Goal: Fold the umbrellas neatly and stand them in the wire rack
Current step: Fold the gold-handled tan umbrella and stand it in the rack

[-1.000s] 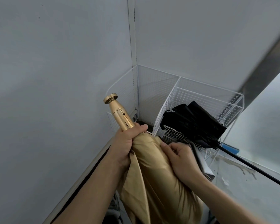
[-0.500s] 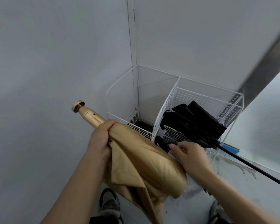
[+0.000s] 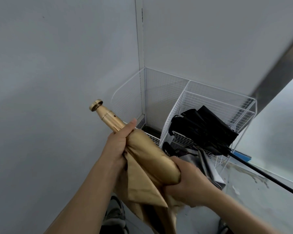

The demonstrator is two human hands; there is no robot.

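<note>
Wire rack point(image 3: 217, 92): white mesh, set in the corner where two grey walls point(image 3: 57, 81) meet, divided into sections. The right-hand section holds a black umbrella point(image 3: 205, 130), loosely bundled and lying tilted; its thin black shaft point(image 3: 264, 177) sticks out past the front of the rack and runs off the right edge of view. In the left-hand section, against the corner, I see only a dark patch low down; my left hand and what it holds cover the lower front.

Gold umbrella point(image 3: 152, 159): not in the rack. I hold it in the air in front of the rack, slanted, with its gold handle point(image 3: 107, 115) pointing up and left. My left hand point(image 3: 119, 146) is wrapped round the neck where fabric meets handle, thumb laid along the handle. My right hand point(image 3: 190, 182) is clenched round the bunched canopy lower down; most of its fingers are hidden behind the cloth. Loose gold flaps hang between my forearms, and the tip end is cut off at the bottom edge.

Markings: one small dark hole on the handle.

Hard to make out: grey-silver material point(image 3: 210, 168) at the foot of the rack, partly behind my right hand; I cannot tell what it is. A blue object point(image 3: 242, 156) shows behind the shaft, mostly hidden. A shoe point(image 3: 115, 215) shows below my left forearm
</note>
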